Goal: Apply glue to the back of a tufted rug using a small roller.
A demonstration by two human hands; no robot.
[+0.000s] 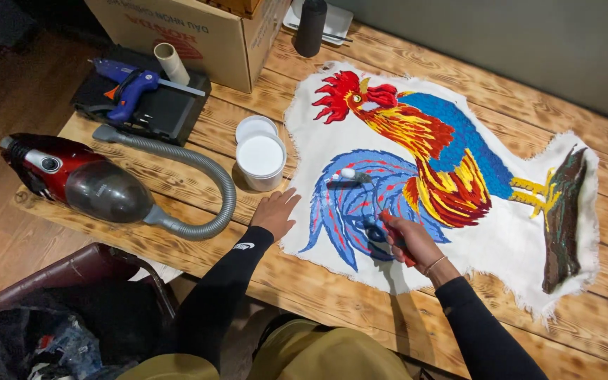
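A white cloth with a tufted rooster in red, yellow and blue lies flat on the wooden table. My right hand is shut on the red handle of a small roller whose white head rests on the rooster's blue tail. My left hand lies flat, fingers spread, on the cloth's left edge. Just beyond my left hand stands an open white tub of white paste, with its lid behind it.
A red handheld vacuum with a grey hose lies at the table's left. Behind it, a blue glue gun rests on a black case, near a cardboard box, a cardboard tube and a black cylinder.
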